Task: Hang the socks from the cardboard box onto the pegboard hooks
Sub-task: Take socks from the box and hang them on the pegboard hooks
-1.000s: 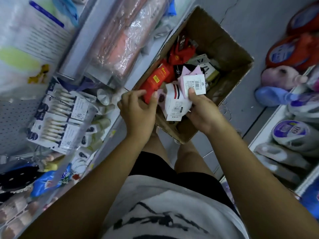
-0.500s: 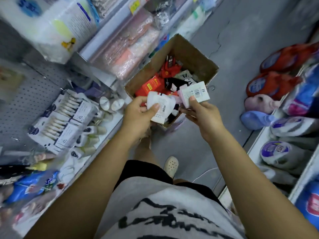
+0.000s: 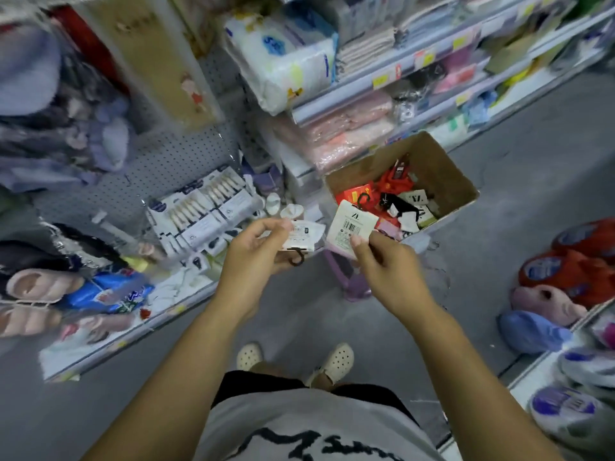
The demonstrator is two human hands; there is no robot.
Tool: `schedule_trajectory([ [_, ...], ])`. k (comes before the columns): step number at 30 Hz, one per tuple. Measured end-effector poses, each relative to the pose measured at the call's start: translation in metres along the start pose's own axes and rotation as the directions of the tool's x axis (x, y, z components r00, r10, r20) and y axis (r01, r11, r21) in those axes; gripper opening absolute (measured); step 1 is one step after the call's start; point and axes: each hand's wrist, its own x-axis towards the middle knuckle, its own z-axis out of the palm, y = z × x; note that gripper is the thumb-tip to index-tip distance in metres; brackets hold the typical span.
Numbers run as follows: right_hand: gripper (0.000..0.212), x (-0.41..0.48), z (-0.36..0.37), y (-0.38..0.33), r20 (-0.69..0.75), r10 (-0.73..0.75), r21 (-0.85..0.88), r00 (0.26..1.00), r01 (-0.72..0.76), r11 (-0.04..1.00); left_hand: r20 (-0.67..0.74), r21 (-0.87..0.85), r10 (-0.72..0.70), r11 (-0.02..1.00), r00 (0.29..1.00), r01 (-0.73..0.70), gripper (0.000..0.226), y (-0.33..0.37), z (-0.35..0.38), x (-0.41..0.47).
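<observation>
My left hand (image 3: pixel 258 251) grips a white sock pack (image 3: pixel 304 233) whose small dark hanger hook points down. In my right hand (image 3: pixel 387 262) is a pink sock pack (image 3: pixel 349 227) with a white barcode label, its black hook at the top. Both packs are held side by side in front of me, above the floor. The open cardboard box (image 3: pixel 442 168) stands on the floor just beyond my right hand, with several red, black and white sock packs (image 3: pixel 396 191) inside. The grey pegboard (image 3: pixel 166 168) fills the upper left, with goods hanging on it.
Boxed items (image 3: pixel 203 211) hang low on the pegboard. Slippers (image 3: pixel 36 284) lie on the left shelf. Shelves of towels and a tissue pack (image 3: pixel 286 58) rise behind the box. Detergent bags (image 3: pixel 572 261) and slippers line the right. A purple stool (image 3: pixel 349 277) stands under the box.
I have stood up and drawn both hands back from the box, each with a sock pack. The view has swung up toward the pegboard, and the box now lies farther away.
</observation>
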Motion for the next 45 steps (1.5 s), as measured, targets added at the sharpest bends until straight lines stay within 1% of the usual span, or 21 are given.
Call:
schedule_trajectory([
  [1,0.039,-0.002,0.009,-0.013,-0.031,-0.056,-0.009,0.998,0.056,0.998,0.004,-0.045,0.013,0.999,1.0,-0.012,0.029,0.003,-0.015,-0.007],
  [3,0.04,-0.006,0.029,-0.037,-0.085,-0.147,-0.006,0.985,0.147,0.989,0.019,-0.081,0.049,0.996,0.999,-0.048,0.044,0.008,-0.048,-0.021],
  [5,0.04,-0.01,0.052,-0.064,-0.136,-0.241,-0.022,0.961,0.24,0.971,0.026,-0.098,0.085,0.992,0.996,-0.082,0.047,0.011,-0.085,-0.038],
  [7,0.031,-0.017,0.078,-0.094,-0.176,-0.337,-0.021,0.925,0.339,0.941,0.0,-0.124,0.11,0.986,0.994,-0.109,0.036,0.013,-0.125,-0.055],
  [8,0.028,-0.022,0.093,-0.111,-0.183,-0.363,0.012,0.914,0.371,0.929,-0.032,-0.118,0.116,0.986,0.993,-0.119,0.028,0.014,-0.147,-0.064],
  [10,0.027,-0.035,0.124,-0.146,-0.172,-0.37,0.121,0.913,0.392,0.912,-0.145,-0.062,0.128,0.988,0.981,-0.138,0.014,0.015,-0.19,-0.08],
  [12,0.032,-0.049,0.158,-0.179,-0.136,-0.335,0.272,0.932,0.36,0.893,-0.291,0.012,0.163,0.986,0.943,-0.167,0.013,0.015,-0.233,-0.094],
  [14,0.034,-0.064,0.193,-0.21,-0.071,-0.283,0.417,0.956,0.286,0.862,-0.421,0.068,0.216,0.976,0.881,-0.207,0.017,0.016,-0.274,-0.108],
  [16,0.033,-0.079,0.223,-0.239,0.002,-0.271,0.516,0.962,0.231,0.825,-0.484,0.072,0.243,0.968,0.841,-0.238,0.017,0.018,-0.31,-0.122],
  [19,0.033,-0.099,0.26,-0.281,0.065,-0.293,0.605,0.954,0.196,0.772,-0.526,0.038,0.272,0.954,0.805,-0.298,0.016,0.021,-0.353,-0.139],
  [21,0.031,-0.11,0.28,-0.305,0.103,-0.312,0.637,0.945,0.178,0.75,-0.53,-0.025,0.257,0.948,0.808,-0.318,0.02,0.022,-0.375,-0.145],
  [23,0.031,-0.116,0.298,-0.325,0.138,-0.347,0.653,0.928,0.178,0.736,-0.502,-0.156,0.213,0.931,0.838,-0.33,0.025,0.024,-0.388,-0.15],
  [25,0.031,-0.12,0.31,-0.341,0.179,-0.377,0.667,0.909,0.17,0.726,-0.475,-0.244,0.19,0.91,0.859,-0.336,0.024,0.028,-0.395,-0.154],
  [28,0.029,-0.117,0.32,-0.361,0.267,-0.386,0.686,0.883,0.107,0.72,-0.452,-0.31,0.183,0.885,0.873,-0.346,0.019,0.035,-0.405,-0.155],
  [31,0.021,-0.104,0.323,-0.376,0.336,-0.39,0.662,0.858,0.079,0.746,-0.408,-0.353,0.188,0.87,0.893,-0.345,0.021,0.043,-0.418,-0.151],
  [34,0.018,-0.089,0.325,-0.385,0.366,-0.4,0.647,0.84,0.08,0.758,-0.355,-0.345,0.196,0.881,0.914,-0.323,0.03,0.051,-0.429,-0.144],
  [36,0.018,-0.076,0.327,-0.387,0.376,-0.41,0.653,0.831,0.077,0.754,-0.354,-0.318,0.21,0.889,0.912,-0.328,0.029,0.058,-0.434,-0.136],
  [40,0.015,-0.046,0.329,-0.394,0.423,-0.421,0.652,0.802,0.054,0.756,-0.399,-0.262,0.256,0.889,0.881,-0.376,0.022,0.074,-0.441,-0.11],
  [43,0.014,-0.013,0.323,-0.408,0.401,-0.407,0.651,0.82,0.057,0.757,-0.457,-0.253,0.276,0.871,0.845,-0.421,0.02,0.093,-0.442,-0.087],
  [45,0.021,0.011,0.319,-0.421,0.368,-0.411,0.646,0.834,0.089,0.758,-0.481,-0.254,0.288,0.858,0.828,-0.446,0.019,0.11,-0.441,-0.071],
])
